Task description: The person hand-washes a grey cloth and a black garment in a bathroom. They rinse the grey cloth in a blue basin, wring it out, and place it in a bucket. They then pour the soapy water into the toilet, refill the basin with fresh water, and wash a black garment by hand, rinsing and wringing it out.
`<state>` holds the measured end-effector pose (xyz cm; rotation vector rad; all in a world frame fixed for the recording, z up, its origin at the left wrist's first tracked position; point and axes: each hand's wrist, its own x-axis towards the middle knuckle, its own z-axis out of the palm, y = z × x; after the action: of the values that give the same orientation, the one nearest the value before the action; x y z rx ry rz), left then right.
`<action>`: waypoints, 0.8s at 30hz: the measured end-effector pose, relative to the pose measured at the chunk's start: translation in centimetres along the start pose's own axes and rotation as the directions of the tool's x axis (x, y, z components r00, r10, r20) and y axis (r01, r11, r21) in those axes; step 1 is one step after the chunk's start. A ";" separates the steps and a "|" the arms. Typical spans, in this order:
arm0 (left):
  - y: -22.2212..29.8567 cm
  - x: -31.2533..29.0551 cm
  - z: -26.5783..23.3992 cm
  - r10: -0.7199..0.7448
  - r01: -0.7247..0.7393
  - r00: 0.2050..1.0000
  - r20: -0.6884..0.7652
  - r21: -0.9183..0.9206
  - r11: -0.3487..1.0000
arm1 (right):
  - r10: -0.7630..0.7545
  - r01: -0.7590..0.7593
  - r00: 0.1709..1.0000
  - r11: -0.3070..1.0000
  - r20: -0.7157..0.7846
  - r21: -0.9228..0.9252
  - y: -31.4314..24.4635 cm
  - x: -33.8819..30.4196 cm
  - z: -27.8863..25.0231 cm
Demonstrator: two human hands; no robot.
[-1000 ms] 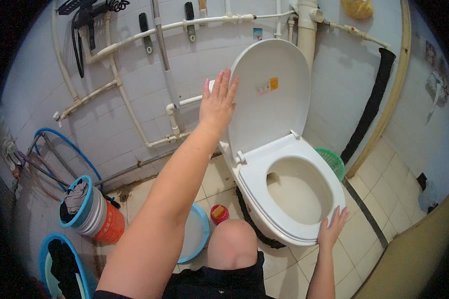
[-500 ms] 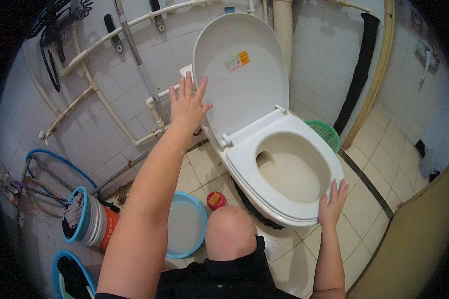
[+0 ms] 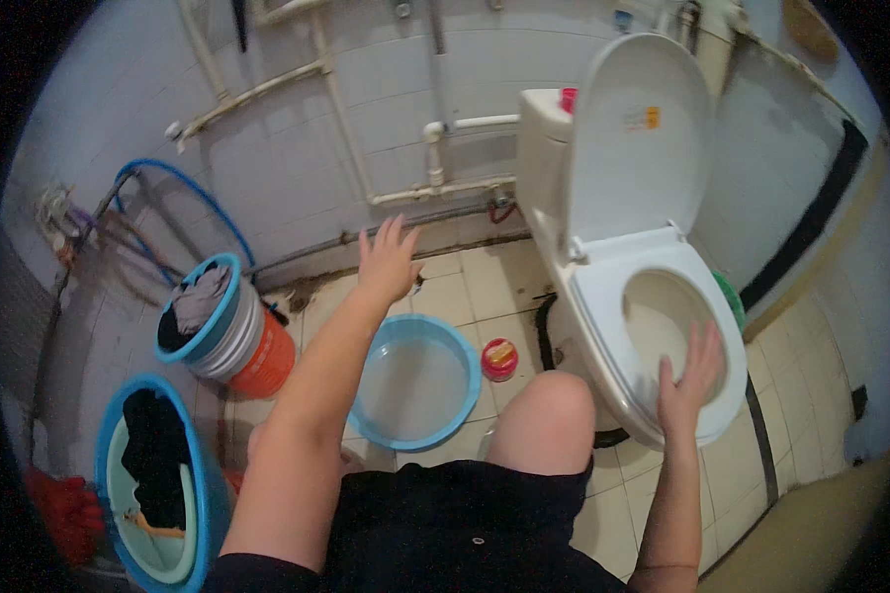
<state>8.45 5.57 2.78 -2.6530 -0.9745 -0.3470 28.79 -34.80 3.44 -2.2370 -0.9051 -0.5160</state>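
Observation:
My left hand (image 3: 388,263) is in the air above the floor, fingers spread, just beyond a blue basin (image 3: 471,368) of cloudy water. Nothing is in it. My right hand (image 3: 689,381) is over the near part of the white toilet seat (image 3: 595,314), its fingers stretched across the bowl opening. I cannot tell whether it touches the seat. It is slightly blurred and holds nothing. The toilet lid (image 3: 643,148) stands raised against the tank (image 3: 544,148). On the tiles between the basin and the toilet sits a small red tub (image 3: 499,360) with something yellowish in it.
At left, clothes lie in a blue basin on a white-and-orange bucket (image 3: 264,351). Nearer is a large blue tub (image 3: 109,455) with a pale basin and dark cloth. Pipes (image 3: 445,188) run along the wall. A green basket (image 3: 730,296) stands behind the toilet.
My view has swung left, so the toilet sits further right. My left hand has moved from beside the raised lid toward the basin. My right hand has shifted from the seat's front edge over the opening.

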 end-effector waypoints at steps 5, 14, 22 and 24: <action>-9.9 -11.7 13.8 -0.465 0.631 0.699 0.544 -0.164 0.758 | -0.211 -0.008 0.847 0.913 0.488 0.407 -12.0 3.6 12.4; -9.7 -22.6 22.0 -0.677 0.997 0.067 0.733 -0.028 0.067 | 0.335 -0.697 0.177 0.706 0.925 -0.123 -7.7 -5.6 41.7; -9.1 -28.1 29.6 -0.611 0.959 0.227 0.758 -0.283 0.004 | 0.317 -0.954 0.018 0.290 0.948 -0.078 -8.5 -9.4 43.3; -8.2 -28.3 29.8 -0.761 0.909 0.269 0.591 -0.417 -0.002 | 0.367 -0.968 -0.003 0.231 0.930 -0.095 -8.1 -9.9 43.9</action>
<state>-14.30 5.39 -32.38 -2.1076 -3.1189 -0.8713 20.91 -4.20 -29.57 -1.7719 0.0458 1.4093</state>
